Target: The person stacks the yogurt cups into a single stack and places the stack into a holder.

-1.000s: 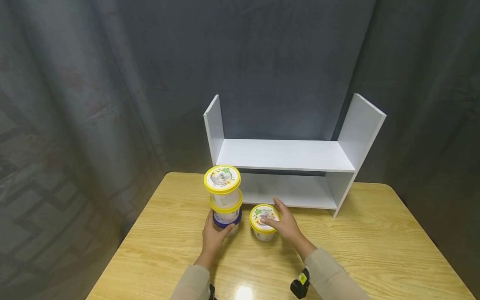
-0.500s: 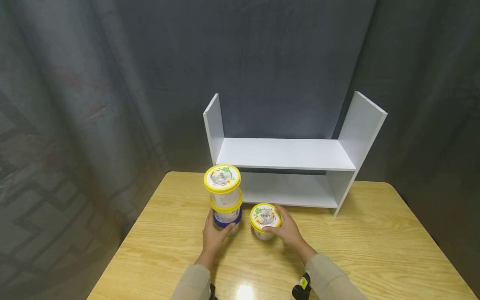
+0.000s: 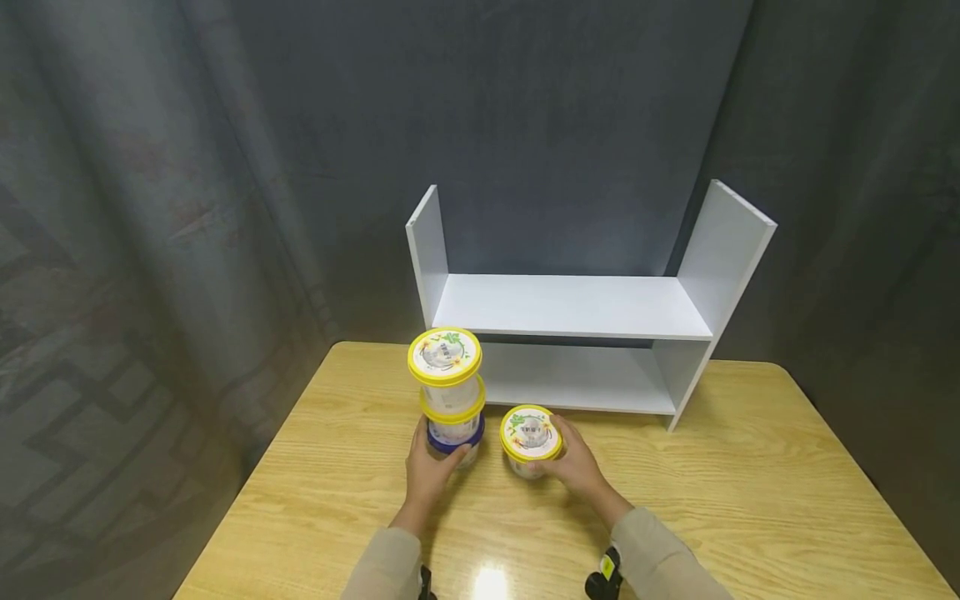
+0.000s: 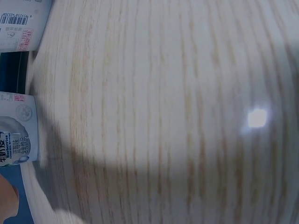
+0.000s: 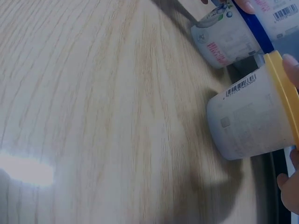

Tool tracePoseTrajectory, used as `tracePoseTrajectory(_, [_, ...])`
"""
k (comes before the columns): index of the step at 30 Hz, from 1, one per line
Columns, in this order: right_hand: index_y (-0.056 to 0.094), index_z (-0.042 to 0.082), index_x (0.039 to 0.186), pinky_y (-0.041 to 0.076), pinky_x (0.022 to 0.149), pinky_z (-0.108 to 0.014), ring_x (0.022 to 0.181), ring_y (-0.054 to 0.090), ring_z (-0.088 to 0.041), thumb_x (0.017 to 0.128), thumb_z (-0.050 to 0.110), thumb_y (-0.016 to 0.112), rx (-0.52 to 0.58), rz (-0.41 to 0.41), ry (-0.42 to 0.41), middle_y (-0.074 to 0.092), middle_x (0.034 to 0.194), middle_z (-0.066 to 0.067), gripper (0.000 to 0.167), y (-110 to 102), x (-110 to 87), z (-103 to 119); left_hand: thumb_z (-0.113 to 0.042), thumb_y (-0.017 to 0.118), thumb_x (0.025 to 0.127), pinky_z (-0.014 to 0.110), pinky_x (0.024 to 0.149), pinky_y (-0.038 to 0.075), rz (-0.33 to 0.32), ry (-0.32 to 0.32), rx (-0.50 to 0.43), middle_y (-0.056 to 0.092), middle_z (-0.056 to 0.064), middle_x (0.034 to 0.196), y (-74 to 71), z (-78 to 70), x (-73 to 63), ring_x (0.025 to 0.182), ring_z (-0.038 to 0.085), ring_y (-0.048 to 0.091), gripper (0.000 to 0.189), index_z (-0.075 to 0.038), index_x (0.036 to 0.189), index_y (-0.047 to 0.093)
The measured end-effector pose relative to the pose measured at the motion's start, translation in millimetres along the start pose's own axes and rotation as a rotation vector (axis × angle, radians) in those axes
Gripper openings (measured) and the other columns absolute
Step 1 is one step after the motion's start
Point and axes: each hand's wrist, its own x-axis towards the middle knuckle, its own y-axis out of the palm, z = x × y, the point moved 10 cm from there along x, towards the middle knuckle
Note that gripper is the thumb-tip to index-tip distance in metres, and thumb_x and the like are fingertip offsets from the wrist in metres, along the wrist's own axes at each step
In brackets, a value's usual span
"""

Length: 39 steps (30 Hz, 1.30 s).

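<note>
Three tubs stand stacked at centre left in the head view: a yellow-lidded tub (image 3: 445,357) on top, another yellow-lidded tub (image 3: 454,429) in the middle, and a blue-lidded tub (image 5: 226,39) at the bottom. My left hand (image 3: 427,477) holds the bottom tub near its blue lid, thumb on the near side. Just right of the stack, a single yellow-lidded tub (image 3: 530,433) with a printed top stands upright. My right hand (image 3: 579,467) grips it from the right around the lid's edge, fingers behind and thumb in front.
A white two-tier shelf (image 3: 570,304) stands behind the tubs, its left part partly hidden by the stack. The wooden table (image 3: 750,483) reaches out to both sides. A grey curtain (image 3: 555,125) hangs behind.
My right hand has come down onto the single tub; its thumb moved off the lid top to the near side and the fingers drew in. The left hand and stack have stayed put.
</note>
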Motion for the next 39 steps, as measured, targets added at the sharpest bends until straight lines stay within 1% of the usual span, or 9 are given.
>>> tracePoseTrajectory(7, [0.027, -0.001, 0.132, 0.011, 0.1, -0.054, 0.124, 0.016, -0.039, 0.059, 0.009, 0.077, 0.028, 0.014, 0.02, 0.02, 0.137, -0.022, 0.089, 4, 0.5, -7, -0.033, 0.075, 0.064, 0.047, 0.1, 0.021, -0.002, -0.002, 0.005, 0.029, 0.014, 0.135, -0.3, 0.3, -0.1, 0.121, 0.032, 0.029, 0.091, -0.007, 0.135, 0.024])
tracePoseTrajectory(16, [0.029, 0.001, 0.132, 0.014, 0.099, -0.054, 0.123, 0.019, -0.04, 0.059, 0.008, 0.077, 0.031, 0.004, 0.022, 0.023, 0.136, -0.021, 0.087, 7, 2.5, -11, -0.033, 0.074, 0.064, 0.047, 0.1, 0.021, -0.002, -0.002, 0.004, 0.029, 0.014, 0.135, -0.4, 2.0, 0.3, 0.121, 0.032, 0.028, 0.091, -0.007, 0.135, 0.024])
tracePoseTrajectory(23, [0.028, 0.005, 0.134, 0.012, 0.098, -0.057, 0.124, 0.013, -0.04, 0.06, 0.01, 0.077, 0.005, 0.007, 0.026, 0.015, 0.139, -0.019, 0.089, 10, 2.2, -14, -0.034, 0.075, 0.064, 0.047, 0.101, 0.02, -0.008, -0.012, 0.01, 0.029, 0.015, 0.135, -0.9, 3.7, 0.3, 0.121, 0.032, 0.028, 0.092, -0.006, 0.135, 0.024])
tracePoseTrajectory(26, [0.028, 0.006, 0.134, 0.012, 0.098, -0.056, 0.124, 0.014, -0.04, 0.06, 0.011, 0.077, 0.002, -0.002, 0.024, 0.016, 0.139, -0.019, 0.088, 10, 1.5, -15, -0.035, 0.074, 0.064, 0.047, 0.1, 0.02, -0.001, -0.012, 0.006, 0.029, 0.015, 0.135, 0.0, 3.7, -0.1, 0.122, 0.033, 0.028, 0.092, -0.006, 0.135, 0.023])
tracePoseTrajectory(31, [0.03, 0.007, 0.133, 0.013, 0.098, -0.057, 0.124, 0.017, -0.039, 0.06, 0.016, 0.078, -0.017, -0.024, 0.032, 0.02, 0.139, -0.018, 0.088, 8, -1.7, -15, -0.035, 0.074, 0.065, 0.048, 0.1, 0.02, 0.012, -0.017, -0.004, 0.028, 0.014, 0.135, 1.5, 3.9, -1.4, 0.122, 0.033, 0.027, 0.092, -0.008, 0.136, 0.022])
tracePoseTrajectory(39, [0.03, 0.007, 0.133, 0.011, 0.099, -0.056, 0.124, 0.016, -0.038, 0.058, 0.019, 0.078, 0.0, -0.053, 0.019, 0.021, 0.139, -0.015, 0.09, 4, -4.1, -11, -0.034, 0.074, 0.065, 0.048, 0.1, 0.02, 0.005, -0.003, -0.01, 0.029, 0.014, 0.135, 1.0, 0.5, -1.2, 0.122, 0.033, 0.027, 0.091, -0.007, 0.136, 0.022])
